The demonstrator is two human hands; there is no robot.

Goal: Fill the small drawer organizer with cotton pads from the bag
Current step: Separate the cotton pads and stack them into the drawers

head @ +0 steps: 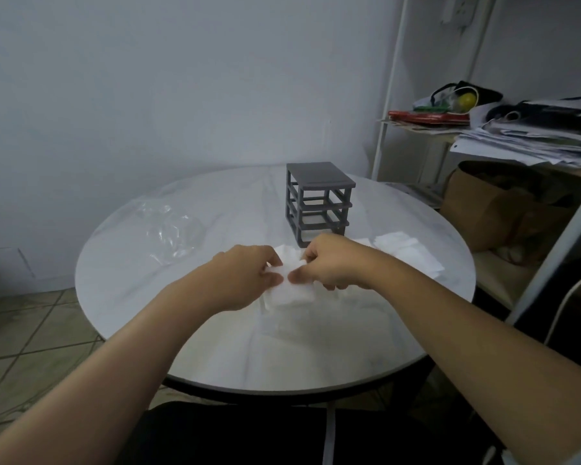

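Observation:
A dark grey drawer organizer (319,201) stands upright on the round white table (215,347), its three slots showing as open frames. Just in front of it my left hand (245,280) and my right hand (329,263) meet, both pinching a stack of white cotton pads (291,292) held just above the tabletop. A second spread of white cotton pads (406,251) lies on the table to the right of the organizer. A crumpled clear plastic bag (168,229) lies at the table's left side, apart from both hands.
A white metal shelf (388,105) stands at the right with papers, a red folder and a dark bag on it. A brown cardboard box (490,209) sits below it. Tiled floor shows at the lower left. A white wall is behind the table.

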